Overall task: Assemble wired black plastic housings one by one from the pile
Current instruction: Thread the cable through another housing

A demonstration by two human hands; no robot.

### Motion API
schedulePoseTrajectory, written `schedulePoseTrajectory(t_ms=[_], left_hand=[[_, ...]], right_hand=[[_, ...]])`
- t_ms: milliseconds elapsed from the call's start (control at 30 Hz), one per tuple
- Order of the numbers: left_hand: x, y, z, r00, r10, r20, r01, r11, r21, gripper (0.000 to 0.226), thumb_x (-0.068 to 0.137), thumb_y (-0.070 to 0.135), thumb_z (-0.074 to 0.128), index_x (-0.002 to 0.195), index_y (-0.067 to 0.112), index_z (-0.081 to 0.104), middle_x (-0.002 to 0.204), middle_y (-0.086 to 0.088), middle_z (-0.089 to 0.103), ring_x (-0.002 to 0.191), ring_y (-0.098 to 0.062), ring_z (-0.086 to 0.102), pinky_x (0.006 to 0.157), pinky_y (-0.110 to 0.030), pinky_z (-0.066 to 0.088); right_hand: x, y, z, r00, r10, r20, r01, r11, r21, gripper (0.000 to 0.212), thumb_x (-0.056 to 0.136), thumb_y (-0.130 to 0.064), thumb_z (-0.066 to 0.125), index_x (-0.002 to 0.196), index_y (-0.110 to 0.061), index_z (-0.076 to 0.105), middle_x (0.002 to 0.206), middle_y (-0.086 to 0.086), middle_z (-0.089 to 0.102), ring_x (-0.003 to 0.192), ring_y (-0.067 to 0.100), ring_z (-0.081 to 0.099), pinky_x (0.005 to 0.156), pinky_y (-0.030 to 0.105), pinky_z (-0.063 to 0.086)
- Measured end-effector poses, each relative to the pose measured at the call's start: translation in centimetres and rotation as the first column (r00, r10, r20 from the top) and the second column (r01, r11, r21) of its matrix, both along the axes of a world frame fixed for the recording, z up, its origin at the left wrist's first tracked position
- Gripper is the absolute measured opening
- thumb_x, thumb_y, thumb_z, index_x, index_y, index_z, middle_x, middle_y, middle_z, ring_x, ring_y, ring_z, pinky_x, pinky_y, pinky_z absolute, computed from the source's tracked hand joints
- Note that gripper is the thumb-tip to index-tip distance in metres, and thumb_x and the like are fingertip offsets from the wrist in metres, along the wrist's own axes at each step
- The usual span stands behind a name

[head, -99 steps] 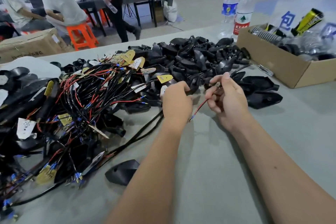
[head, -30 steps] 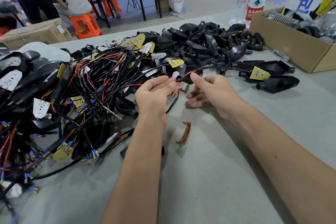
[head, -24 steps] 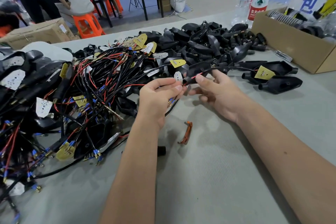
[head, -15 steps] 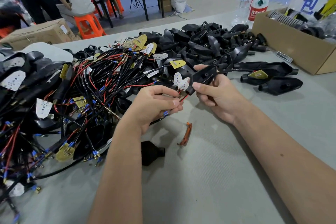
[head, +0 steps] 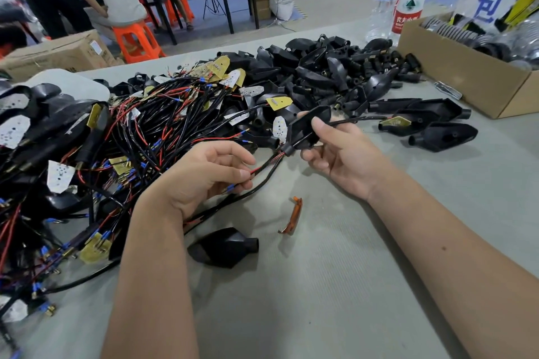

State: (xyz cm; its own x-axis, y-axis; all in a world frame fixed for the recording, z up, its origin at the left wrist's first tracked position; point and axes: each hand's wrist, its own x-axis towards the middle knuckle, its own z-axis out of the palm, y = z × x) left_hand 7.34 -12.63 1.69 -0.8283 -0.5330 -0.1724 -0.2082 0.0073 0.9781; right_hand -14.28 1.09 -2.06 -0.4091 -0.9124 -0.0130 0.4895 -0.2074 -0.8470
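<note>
Two hands at work: my right hand (head: 344, 160) grips a black housing (head: 306, 128). My left hand (head: 204, 178) pinches its wires (head: 262, 167), just beside the pile (head: 145, 131).

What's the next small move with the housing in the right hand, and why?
Probably keep drawing the wires through with the left hand while the right hand steadies the black housing. The red and black leads already exit the housing's narrow neck, the left fingers pinch them just below it, and cable slack still trails off the right side.
</note>
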Motion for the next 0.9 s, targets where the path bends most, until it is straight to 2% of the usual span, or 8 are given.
schedulePoseTrajectory(t_ms=[67, 167, 267, 367, 500, 667, 800, 900], left_hand=[[0.0, 0.2, 0.1, 0.997, -0.061, 0.044, 0.061, 0.998, -0.006, 0.02, 0.089, -0.015, 0.062, 0.101, 0.0, 0.069, 0.077, -0.013, 0.065, 0.065, -0.019, 0.065, 0.059, -0.021, 0.054], [-1.2, 1.2, 0.2, 0.991, -0.103, 0.08, 0.105, 0.994, -0.017, 0.016, 0.093, -0.001, 0.068, 0.109, -0.001, 0.068, 0.08, -0.015, 0.068, 0.067, -0.018, 0.066, 0.061, -0.022, 0.056], [-3.3, 2.4, 0.0, 0.992, -0.073, 0.104, 0.081, 0.994, -0.074, 0.011, 0.09, 0.01, 0.076, 0.099, 0.006, 0.072, 0.076, -0.012, 0.071, 0.068, -0.017, 0.065, 0.061, -0.022, 0.056], [-4.3, 3.1, -0.4, 0.991, -0.041, 0.129, 0.061, 0.986, -0.154, 0.009, 0.085, 0.006, 0.081, 0.085, 0.009, 0.072, 0.068, -0.012, 0.069, 0.057, -0.014, 0.06, 0.05, -0.02, 0.046], [-3.9, 2.9, -0.5, 0.992, -0.064, 0.113, 0.077, 0.99, -0.119, 0.008, 0.087, -0.002, 0.076, 0.084, 0.004, 0.071, 0.064, -0.007, 0.068, 0.051, -0.011, 0.057, 0.047, -0.018, 0.045], [-2.2, 1.9, 0.0, 0.986, -0.073, 0.151, 0.09, 0.99, -0.109, 0.009, 0.089, -0.003, 0.07, 0.084, 0.003, 0.066, 0.062, -0.004, 0.064, 0.046, -0.009, 0.049, 0.04, -0.016, 0.034], [-0.4, 0.6, 0.8, 1.0, -0.002, -0.005, 0.002, 0.999, -0.034, 0.012, 0.091, -0.001, 0.061, 0.081, 0.003, 0.067, 0.059, -0.005, 0.057, 0.039, -0.007, 0.038, 0.035, -0.012, 0.024], [0.1, 0.2, 1.3, 0.992, -0.017, -0.127, 0.024, 0.998, 0.052, 0.008, 0.087, 0.006, 0.067, 0.085, -0.001, 0.068, 0.057, -0.005, 0.054, 0.036, -0.006, 0.034, 0.034, -0.01, 0.023]], right_hand=[[0.3, -0.2, 0.0, 0.995, -0.041, -0.092, 0.045, 0.998, 0.041, 0.026, 0.1, -0.022, 0.063, 0.12, -0.005, 0.062, 0.091, 0.009, 0.073, 0.051, 0.016, 0.056, 0.038, 0.018, 0.034], [0.7, -0.3, -0.1, 0.969, -0.111, -0.222, 0.133, 0.988, 0.084, 0.015, 0.102, -0.023, 0.063, 0.106, -0.009, 0.059, 0.086, 0.008, 0.074, 0.042, 0.014, 0.047, 0.032, 0.019, 0.028], [0.9, -0.4, -0.1, 0.942, -0.116, -0.314, 0.153, 0.983, 0.098, 0.017, 0.102, -0.026, 0.065, 0.102, -0.01, 0.058, 0.089, 0.012, 0.076, 0.036, 0.012, 0.042, 0.03, 0.017, 0.025], [0.9, -0.4, -0.1, 0.93, -0.118, -0.349, 0.16, 0.983, 0.095, 0.019, 0.104, -0.026, 0.061, 0.106, -0.007, 0.058, 0.102, 0.012, 0.078, 0.035, 0.01, 0.036, 0.031, 0.018, 0.024], [0.8, -0.5, -0.2, 0.942, -0.191, -0.274, 0.212, 0.976, 0.045, 0.019, 0.104, -0.027, 0.061, 0.098, -0.01, 0.056, 0.09, 0.013, 0.076, 0.035, 0.009, 0.036, 0.036, 0.018, 0.025], [0.3, -0.6, -0.1, 0.957, -0.274, -0.093, 0.281, 0.958, 0.065, 0.036, 0.103, -0.037, 0.06, 0.115, -0.004, 0.052, 0.091, 0.014, 0.069, 0.039, 0.007, 0.037, 0.033, 0.016, 0.022], [-0.3, -0.6, 0.1, 0.965, -0.235, 0.118, 0.234, 0.972, 0.025, 0.032, 0.103, -0.035, 0.059, 0.104, -0.003, 0.052, 0.094, 0.013, 0.069, 0.043, 0.007, 0.041, 0.033, 0.016, 0.026], [-0.3, -0.6, 0.3, 0.952, -0.202, 0.229, 0.204, 0.979, 0.015, 0.025, 0.105, -0.027, 0.057, 0.112, -0.004, 0.05, 0.099, 0.015, 0.065, 0.047, 0.01, 0.044, 0.036, 0.017, 0.03]])
